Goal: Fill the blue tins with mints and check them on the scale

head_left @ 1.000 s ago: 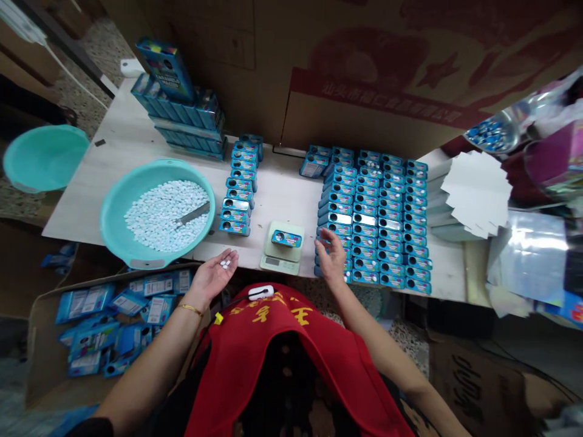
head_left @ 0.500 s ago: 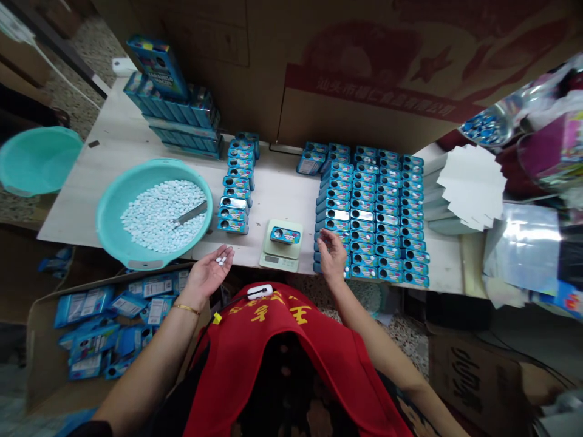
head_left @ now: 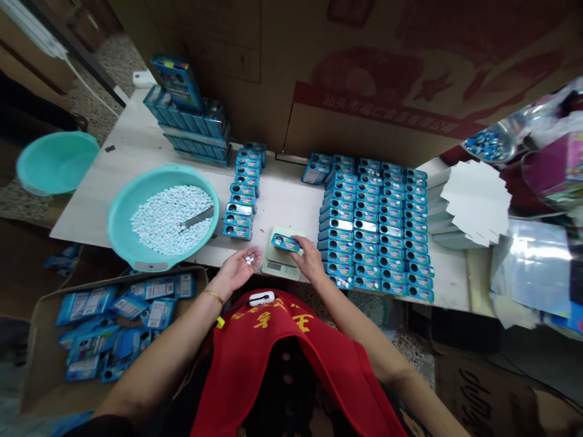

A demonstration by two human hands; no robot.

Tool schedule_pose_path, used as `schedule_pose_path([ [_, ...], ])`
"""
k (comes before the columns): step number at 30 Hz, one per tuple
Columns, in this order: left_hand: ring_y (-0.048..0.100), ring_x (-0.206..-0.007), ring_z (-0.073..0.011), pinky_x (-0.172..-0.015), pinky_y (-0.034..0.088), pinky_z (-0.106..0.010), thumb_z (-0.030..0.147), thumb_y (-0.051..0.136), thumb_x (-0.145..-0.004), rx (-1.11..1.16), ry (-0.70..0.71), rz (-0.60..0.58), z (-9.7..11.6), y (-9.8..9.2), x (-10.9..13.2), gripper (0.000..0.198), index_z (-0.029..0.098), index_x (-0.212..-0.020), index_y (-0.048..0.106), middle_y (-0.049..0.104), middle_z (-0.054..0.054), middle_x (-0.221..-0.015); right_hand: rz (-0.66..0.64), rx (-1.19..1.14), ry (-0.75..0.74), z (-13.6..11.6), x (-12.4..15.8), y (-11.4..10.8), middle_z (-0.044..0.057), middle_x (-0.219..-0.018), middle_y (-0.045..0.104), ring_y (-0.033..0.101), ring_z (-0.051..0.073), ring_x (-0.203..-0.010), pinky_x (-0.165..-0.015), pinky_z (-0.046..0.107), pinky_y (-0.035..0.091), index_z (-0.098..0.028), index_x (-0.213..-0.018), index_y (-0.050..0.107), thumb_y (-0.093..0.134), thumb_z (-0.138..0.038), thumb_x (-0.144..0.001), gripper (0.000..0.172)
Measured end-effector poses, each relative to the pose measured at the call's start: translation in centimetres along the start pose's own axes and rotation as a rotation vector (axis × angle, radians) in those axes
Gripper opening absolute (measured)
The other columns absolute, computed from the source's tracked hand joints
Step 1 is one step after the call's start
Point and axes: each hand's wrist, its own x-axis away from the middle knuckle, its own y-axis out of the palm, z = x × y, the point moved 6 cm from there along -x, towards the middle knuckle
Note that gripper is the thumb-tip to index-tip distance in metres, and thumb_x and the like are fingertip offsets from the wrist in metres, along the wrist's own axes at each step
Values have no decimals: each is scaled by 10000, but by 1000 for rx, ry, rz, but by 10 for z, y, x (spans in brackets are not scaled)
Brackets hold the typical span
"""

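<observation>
Palm up and slightly cupped, my left hand [head_left: 235, 271] holds several small white candies [head_left: 249, 260] just left of the scale. My right hand [head_left: 310, 260] has its thumb and fingers on the right end of a blue candy tin [head_left: 285, 243]. The tin is over the pale kitchen scale [head_left: 281, 270]; whether its base still touches the scale I cannot tell. A row of blue tins [head_left: 240, 209] stands to the left, and several rows of tins [head_left: 367, 247] stand close to the right of my right hand. White candies lie on top of some of those tins.
A turquoise basin [head_left: 116, 227] of white candies with a metal scoop [head_left: 197, 218] stands on the left of the table. Wrapped tins [head_left: 195, 130] are stacked behind it. A large cardboard box [head_left: 255, 79] blocks the back. White card sleeves [head_left: 476, 200] stand at the right.
My right hand has moved left from the tin rows to the tin on the scale and gripped it. My left hand has come right, closer to the scale, still carrying the candies.
</observation>
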Motion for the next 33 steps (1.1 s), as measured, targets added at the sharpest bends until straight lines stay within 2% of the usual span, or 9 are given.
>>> schedule_pose_path([
  [5,609,-624,-152,-600,526,-273,195,444,-826,-12,17,-10,1,13,-11,207,76,-791,610,634,-96,-687,-136,359,-269,-79,4,-14,96,-1138,568,469,249,-972,-806,387,378,-200,-1233,460,490,-185,-798,437],
  [8,603,-622,-159,-590,516,-283,241,425,-840,-16,3,-13,-1,20,-10,256,65,-807,608,637,-106,-707,-208,508,-371,-99,6,-14,97,-1139,569,463,238,-943,-771,372,363,-190,-1234,463,443,-179,-828,407],
  [13,599,-650,-153,-639,510,-286,185,415,-838,2,12,-25,-3,27,-4,226,65,-786,600,638,-110,-731,-217,548,-293,-81,6,-16,86,-1141,566,449,229,-933,-765,350,364,-166,-1231,460,501,-187,-794,440],
  [19,589,-618,-142,-579,496,-255,159,408,-837,-30,-18,-11,-8,25,-4,220,55,-826,602,629,-95,-705,-220,598,-348,-85,14,-14,83,-1129,570,450,230,-932,-751,356,354,-188,-1230,467,444,-180,-827,404],
  [25,596,-648,-150,-636,516,-282,134,446,-812,-11,-21,-51,-14,25,-9,176,48,-792,598,635,-116,-750,-193,571,-286,-80,15,-20,89,-1120,578,456,243,-928,-765,366,376,-167,-1223,481,481,-174,-792,431],
  [29,595,-615,-143,-597,522,-274,107,453,-802,11,-11,-8,-14,24,-10,160,83,-705,578,610,-72,-655,-133,369,-235,-74,15,-24,82,-1133,568,465,236,-972,-831,372,389,-190,-1215,479,487,-150,-775,442],
  [33,619,-705,-149,-635,533,-247,57,475,-771,5,11,-3,-6,15,-7,128,61,-789,602,631,-107,-739,20,-3,-17,-23,10,-18,71,-1047,593,524,213,-929,-782,344,445,-200,-1123,525,538,-207,-751,372],
])
